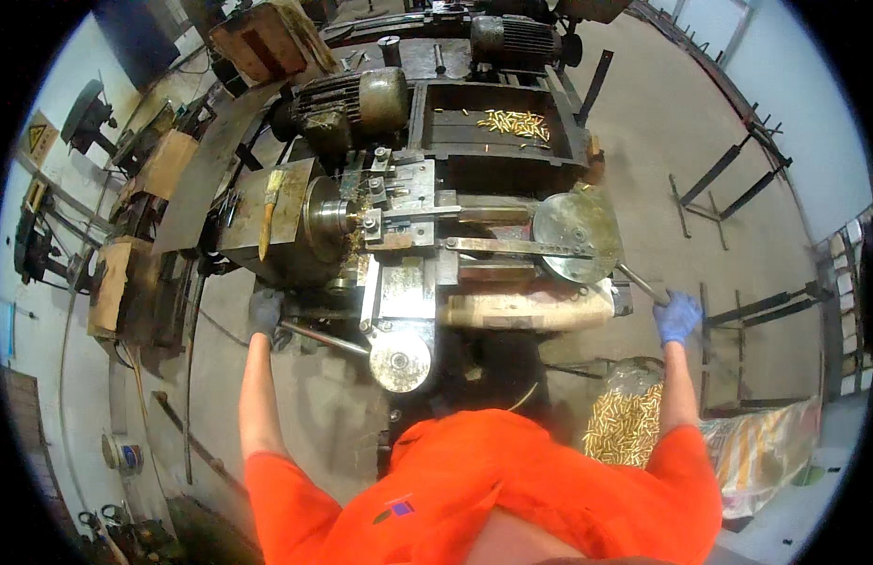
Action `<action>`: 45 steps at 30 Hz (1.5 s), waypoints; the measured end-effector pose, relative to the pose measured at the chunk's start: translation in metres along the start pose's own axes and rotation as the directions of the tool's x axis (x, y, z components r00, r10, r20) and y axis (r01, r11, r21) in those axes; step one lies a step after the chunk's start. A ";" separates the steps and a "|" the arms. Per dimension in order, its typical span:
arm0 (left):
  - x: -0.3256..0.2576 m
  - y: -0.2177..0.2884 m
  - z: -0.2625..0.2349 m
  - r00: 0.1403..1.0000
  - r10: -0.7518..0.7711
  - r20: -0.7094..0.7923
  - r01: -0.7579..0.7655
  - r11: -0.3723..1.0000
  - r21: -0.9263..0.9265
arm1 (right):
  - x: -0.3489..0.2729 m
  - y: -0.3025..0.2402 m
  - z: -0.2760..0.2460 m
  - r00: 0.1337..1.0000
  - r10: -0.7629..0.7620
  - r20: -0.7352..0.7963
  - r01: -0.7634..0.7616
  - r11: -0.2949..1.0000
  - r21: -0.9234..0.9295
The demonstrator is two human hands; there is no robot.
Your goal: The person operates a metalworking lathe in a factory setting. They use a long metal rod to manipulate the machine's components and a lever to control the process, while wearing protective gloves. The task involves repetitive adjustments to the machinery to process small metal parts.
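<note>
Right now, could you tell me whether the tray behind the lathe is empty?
Not empty: a small heap of brass pieces lies in the dark tray.

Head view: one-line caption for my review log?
Gloved left hand and right hand each grip a lever on a small lathe; brass parts sit alongside.

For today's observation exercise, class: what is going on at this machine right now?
A person in an orange shirt stands at a small metal lathe. The left hand, in a dark glove, grips a steel lever at the machine's front. The right hand, in a blue glove, holds a handle beside a round metal disc. Small brass parts lie in the rear tray, with more piled in a bag at the right.
</note>
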State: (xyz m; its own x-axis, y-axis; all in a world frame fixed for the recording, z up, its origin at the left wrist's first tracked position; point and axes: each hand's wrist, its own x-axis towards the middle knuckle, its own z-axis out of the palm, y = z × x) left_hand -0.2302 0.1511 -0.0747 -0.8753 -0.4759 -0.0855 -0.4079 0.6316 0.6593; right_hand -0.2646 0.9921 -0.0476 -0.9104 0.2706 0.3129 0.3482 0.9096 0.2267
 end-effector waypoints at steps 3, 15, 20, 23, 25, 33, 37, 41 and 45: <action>-0.018 0.018 0.004 0.992 0.020 -0.122 -0.030 0.996 -0.082 | 0.055 -0.004 -0.002 0.993 -0.061 0.103 0.064 0.998 -0.025; -0.142 0.005 -0.030 0.956 -0.286 -0.064 0.257 0.922 -0.290 | 0.142 0.033 0.030 0.950 0.169 0.261 -0.143 0.983 -0.116; -0.201 0.015 -0.021 0.878 -0.461 -0.126 0.397 0.850 -0.346 | 0.085 0.106 0.034 0.921 0.285 0.265 -0.240 0.952 -0.188; -0.218 0.011 -0.019 0.842 -0.516 -0.161 0.429 0.819 -0.380 | 0.054 0.129 0.046 0.947 0.190 0.257 -0.174 0.981 -0.086; -0.222 0.015 -0.020 0.840 -0.523 -0.148 0.443 0.816 -0.371 | 0.031 0.140 0.050 0.974 0.178 0.141 -0.171 0.983 -0.063; -0.225 0.016 -0.021 0.840 -0.519 -0.158 0.431 0.815 -0.387 | 0.006 0.163 0.059 0.970 0.170 0.172 -0.174 0.985 0.004; -0.227 0.016 -0.024 0.843 -0.515 -0.155 0.431 0.820 -0.377 | -0.013 0.185 0.069 0.939 0.198 0.281 -0.206 0.979 0.000; -0.226 0.009 -0.021 0.843 -0.507 -0.181 0.409 0.822 -0.398 | -0.020 0.186 0.075 0.919 0.275 0.283 -0.255 0.961 -0.107; -0.225 -0.001 -0.021 0.856 -0.486 -0.179 0.389 0.831 -0.397 | -0.031 0.192 0.078 0.954 0.218 0.207 -0.207 0.976 -0.072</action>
State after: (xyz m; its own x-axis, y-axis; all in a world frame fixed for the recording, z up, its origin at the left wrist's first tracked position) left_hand -0.0275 0.2450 -0.0407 -0.5042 -0.8238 -0.2593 -0.5760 0.0970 0.8117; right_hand -0.1873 1.1825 -0.0855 -0.8387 0.5215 0.1568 0.5445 0.8087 0.2224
